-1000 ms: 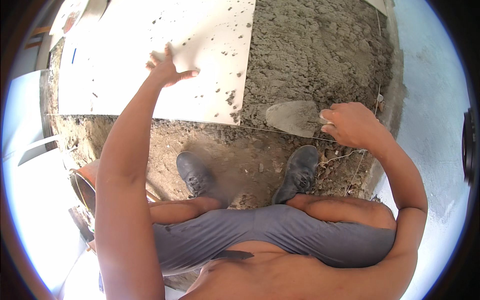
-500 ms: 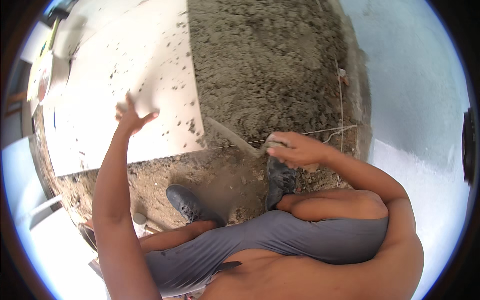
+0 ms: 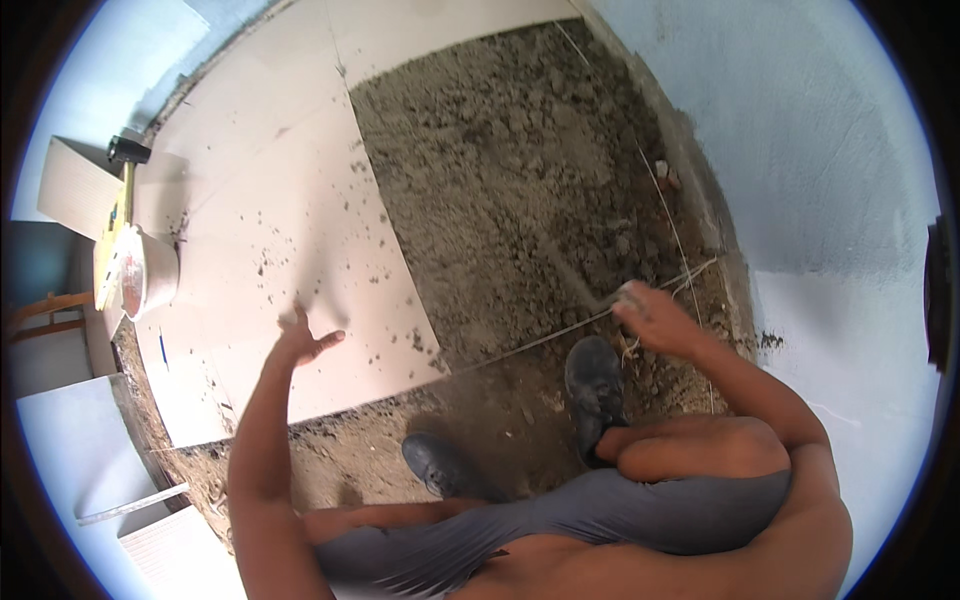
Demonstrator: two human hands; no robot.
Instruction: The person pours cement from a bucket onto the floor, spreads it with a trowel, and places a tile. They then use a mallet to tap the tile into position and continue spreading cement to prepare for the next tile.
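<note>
My left hand (image 3: 305, 343) is over the pale floor tiles (image 3: 215, 350), thumb and fingers spread, holding nothing. Whether it touches the tile I cannot tell. Closed around the handle of a trowel (image 3: 572, 274) is my right hand (image 3: 655, 318), near the front edge of a grey mortar bed (image 3: 500, 180). The trowel's blade is smeared by motion and lies over the mortar; most of its handle is hidden in my fist. Dark mortar crumbs are scattered on the tiles.
A pale bucket (image 3: 152, 270) and a black-headed mallet (image 3: 128, 150) stand at the far left of the tiles. Taut string (image 3: 540, 340) crosses the mortar's front edge, with another along the right. A blue wall (image 3: 830, 200) rises at right. My shoes (image 3: 595, 390) are on bare earth.
The view has tilted up, showing more of the far tiles and mortar. My right hand has carried the trowel rightward, farther over the mortar. My left hand stays spread over the tiles.
</note>
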